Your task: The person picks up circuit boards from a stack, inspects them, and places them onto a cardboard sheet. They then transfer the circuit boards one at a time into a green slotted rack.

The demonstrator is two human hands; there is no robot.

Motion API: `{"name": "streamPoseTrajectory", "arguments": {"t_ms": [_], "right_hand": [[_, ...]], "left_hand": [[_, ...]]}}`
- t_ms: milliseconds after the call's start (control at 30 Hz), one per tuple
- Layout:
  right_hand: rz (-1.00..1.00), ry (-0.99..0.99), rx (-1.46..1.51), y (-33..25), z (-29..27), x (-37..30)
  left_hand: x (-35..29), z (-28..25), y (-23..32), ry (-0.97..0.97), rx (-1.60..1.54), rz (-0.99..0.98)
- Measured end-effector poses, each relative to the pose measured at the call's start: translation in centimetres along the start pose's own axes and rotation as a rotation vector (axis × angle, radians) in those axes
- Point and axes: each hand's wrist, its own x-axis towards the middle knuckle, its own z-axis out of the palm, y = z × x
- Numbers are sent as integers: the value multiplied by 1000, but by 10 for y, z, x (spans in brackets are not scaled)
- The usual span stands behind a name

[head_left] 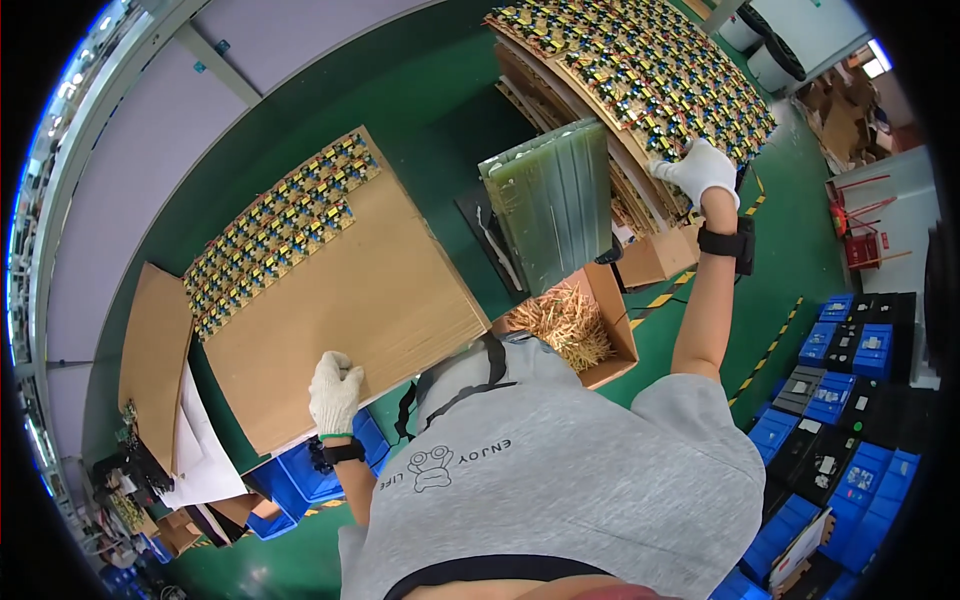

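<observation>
My right hand (pixel 703 172), in a white glove, reaches to the near edge of the circuit boards (pixel 640 70) on the tall stack at the right. Its thumb and fingers close on a circuit board there; the fingertips are partly hidden. In a pale knitted glove with a green cuff, my left hand (pixel 335 396) rests on the near edge of a large cardboard sheet (pixel 330 320). Those fingers are curled in, and what they hold, if anything, is hidden. Rows of circuit boards (pixel 280 235) with yellow and blue parts cover the sheet's far left side.
Between the two stacks stands a bundle of greenish translucent sheets (pixel 555 205). An open carton (pixel 612 320) of thin tan pieces sits close to my body. Blue bins (pixel 315 475) lie below the left sheet; more blue and black crates (pixel 830 430) line the right.
</observation>
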Motion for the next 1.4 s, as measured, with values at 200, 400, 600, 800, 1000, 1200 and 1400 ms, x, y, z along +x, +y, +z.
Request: {"name": "streamPoseTrajectory", "arguments": {"t_ms": [200,400,600,800,1000,1200,1400], "right_hand": [[-12,61,32,2,7,-7],[46,51,28,-13,2,-27],[86,264,194,-14,29,-34],[-17,545,882,-45,70,-96],[-261,512,1329,-72,207,-99],[-342,505,1429,-81,211,-95],[-183,623,1061,-99,179,-87]], "left_hand": [[2,-1,4,-17,6,-37],[0,3,4,24,36,-12],[2,-1,9,-31,46,-64],[2,0,4,-10,56,-21],[1,-1,8,-1,48,-17],[2,3,-1,4,-46,-46],[10,0,-7,-81,-70,-117]]}}
